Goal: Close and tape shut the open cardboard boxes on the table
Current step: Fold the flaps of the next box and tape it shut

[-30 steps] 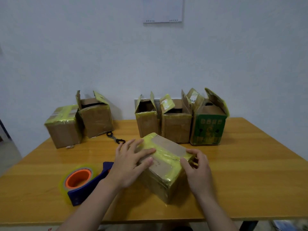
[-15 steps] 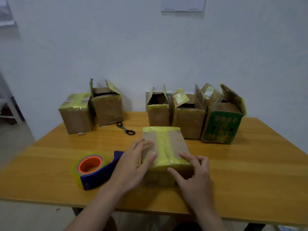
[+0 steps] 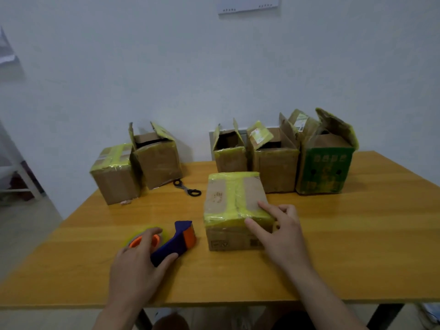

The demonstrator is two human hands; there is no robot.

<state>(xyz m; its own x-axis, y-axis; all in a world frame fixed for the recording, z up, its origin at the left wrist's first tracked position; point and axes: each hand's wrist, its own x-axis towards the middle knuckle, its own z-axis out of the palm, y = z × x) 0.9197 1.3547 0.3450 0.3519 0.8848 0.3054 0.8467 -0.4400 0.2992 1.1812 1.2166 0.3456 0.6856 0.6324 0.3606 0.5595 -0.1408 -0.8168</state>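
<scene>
On the table (image 3: 357,234), left fingers (image 3: 146,236) curled round tape dispenser (image 3: 171,246), right fingers (image 3: 266,207) straight, touching near corner of taped box (image 3: 228,198).

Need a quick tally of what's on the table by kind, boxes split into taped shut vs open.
taped-shut boxes: 2 (front box, far-left box)
open boxes: 4 (left open box, small box, middle box, green box)
tape dispenser: 1
scissors: 1
total: 8

Print on taped box (image 3: 234,206) illegible
</scene>
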